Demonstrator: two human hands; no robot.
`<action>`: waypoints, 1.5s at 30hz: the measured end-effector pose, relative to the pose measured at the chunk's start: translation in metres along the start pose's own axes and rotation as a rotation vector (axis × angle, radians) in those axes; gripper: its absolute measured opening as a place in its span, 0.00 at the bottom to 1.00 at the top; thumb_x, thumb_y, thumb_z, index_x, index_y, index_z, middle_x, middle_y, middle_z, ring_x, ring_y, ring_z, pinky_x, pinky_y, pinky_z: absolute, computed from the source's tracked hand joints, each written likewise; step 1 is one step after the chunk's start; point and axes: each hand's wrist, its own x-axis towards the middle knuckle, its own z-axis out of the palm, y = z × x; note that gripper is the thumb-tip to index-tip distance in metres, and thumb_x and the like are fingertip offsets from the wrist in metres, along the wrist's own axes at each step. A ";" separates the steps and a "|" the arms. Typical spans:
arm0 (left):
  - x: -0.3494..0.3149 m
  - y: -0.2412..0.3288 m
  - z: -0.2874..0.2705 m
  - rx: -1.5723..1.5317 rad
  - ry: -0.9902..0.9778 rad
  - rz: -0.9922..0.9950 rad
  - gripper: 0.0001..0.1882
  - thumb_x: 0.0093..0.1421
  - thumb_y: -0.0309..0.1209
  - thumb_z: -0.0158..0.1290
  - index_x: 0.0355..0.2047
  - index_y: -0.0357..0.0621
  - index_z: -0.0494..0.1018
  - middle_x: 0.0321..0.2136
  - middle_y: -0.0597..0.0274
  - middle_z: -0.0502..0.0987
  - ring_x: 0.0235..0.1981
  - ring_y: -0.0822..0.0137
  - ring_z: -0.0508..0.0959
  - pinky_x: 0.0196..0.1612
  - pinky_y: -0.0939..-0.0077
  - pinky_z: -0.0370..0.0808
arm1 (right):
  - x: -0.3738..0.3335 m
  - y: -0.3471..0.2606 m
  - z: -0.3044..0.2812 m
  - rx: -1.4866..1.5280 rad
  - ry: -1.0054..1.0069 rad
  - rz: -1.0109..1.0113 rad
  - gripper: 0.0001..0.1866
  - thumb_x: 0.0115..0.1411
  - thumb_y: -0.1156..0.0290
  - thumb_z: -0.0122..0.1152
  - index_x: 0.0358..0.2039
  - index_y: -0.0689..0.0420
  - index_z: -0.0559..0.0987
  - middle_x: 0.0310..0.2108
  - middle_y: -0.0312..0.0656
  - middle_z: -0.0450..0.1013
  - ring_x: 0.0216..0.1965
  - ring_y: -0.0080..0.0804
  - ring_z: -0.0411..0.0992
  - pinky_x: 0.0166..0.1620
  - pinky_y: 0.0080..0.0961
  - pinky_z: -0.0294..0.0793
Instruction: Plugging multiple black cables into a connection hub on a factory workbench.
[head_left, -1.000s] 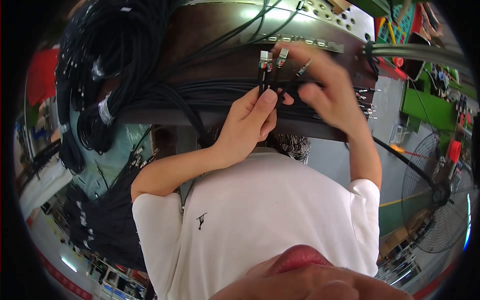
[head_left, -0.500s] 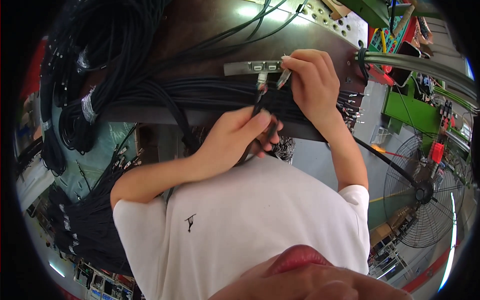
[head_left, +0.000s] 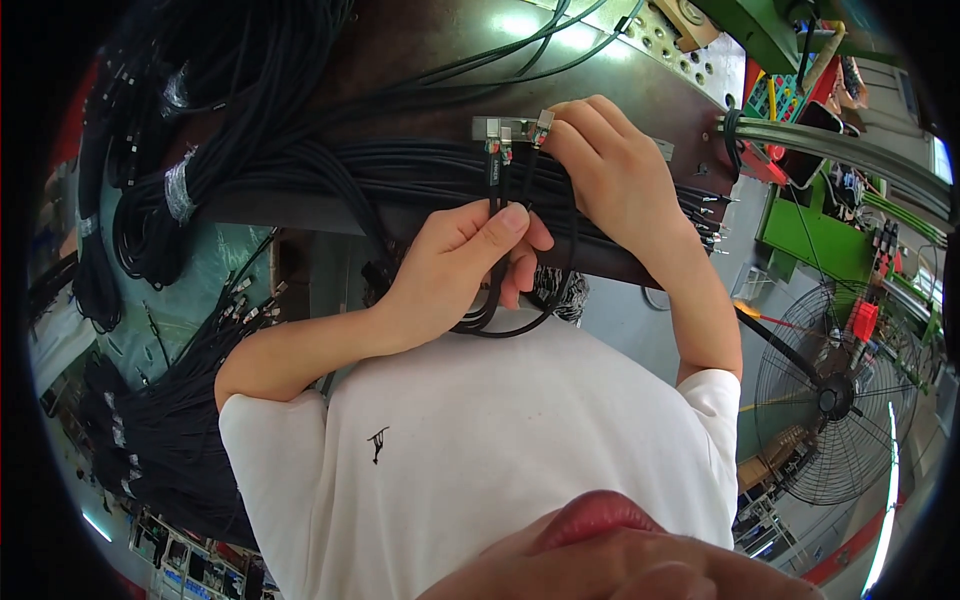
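My left hand [head_left: 465,262] is closed around several black cables [head_left: 497,205], the thumb pressing across them. Their ends point away from me and carry small silver metal connectors [head_left: 493,130] with coloured wires bared behind them. At the right end of this row my right hand [head_left: 615,165] pinches another silver connector [head_left: 543,122], its fingertips partly hidden. Behind the connectors lies a narrow metal strip [head_left: 482,125], partly covered by them and by my right hand. Below my left hand the held cables bend into a loop [head_left: 515,333] against my shirt.
A long bundle of black cables [head_left: 370,165] runs across the dark table [head_left: 400,45]. Coiled cables tied with clear wrap [head_left: 178,195] hang at the left. More cables with metal ends [head_left: 240,300] lie lower left. A black wire fan [head_left: 835,395] stands at the right.
My left hand has brought its cables' connectors up to the strip and grouped them there. My right hand has shifted slightly. The strip's two slots, seen before, are now covered.
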 end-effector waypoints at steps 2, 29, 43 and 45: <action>0.000 0.000 0.001 -0.001 -0.008 -0.006 0.20 0.72 0.41 0.42 0.37 0.35 0.72 0.23 0.64 0.73 0.22 0.76 0.72 0.28 0.82 0.71 | -0.002 -0.002 0.001 -0.026 -0.012 0.021 0.13 0.46 0.75 0.59 0.35 0.55 0.74 0.33 0.34 0.68 0.36 0.31 0.69 0.33 0.21 0.75; 0.016 0.011 0.003 0.372 0.007 0.299 0.24 0.72 0.42 0.39 0.54 0.33 0.70 0.29 0.59 0.78 0.33 0.73 0.78 0.39 0.78 0.75 | -0.026 0.007 0.008 0.275 0.459 0.279 0.10 0.50 0.84 0.62 0.34 0.59 0.76 0.34 0.42 0.77 0.36 0.41 0.77 0.39 0.31 0.76; 0.023 0.022 -0.003 0.130 -0.259 -0.022 0.27 0.73 0.47 0.34 0.34 0.33 0.71 0.17 0.59 0.72 0.17 0.72 0.73 0.25 0.80 0.73 | -0.032 0.014 0.018 0.325 0.339 0.268 0.12 0.49 0.83 0.62 0.35 0.58 0.74 0.35 0.39 0.76 0.33 0.39 0.76 0.35 0.30 0.76; 0.022 0.020 -0.001 0.119 -0.244 -0.019 0.28 0.73 0.47 0.33 0.34 0.32 0.71 0.16 0.59 0.72 0.17 0.73 0.72 0.25 0.80 0.73 | -0.031 0.013 0.021 0.279 0.347 0.278 0.12 0.49 0.84 0.62 0.35 0.58 0.74 0.35 0.39 0.76 0.33 0.39 0.76 0.35 0.30 0.76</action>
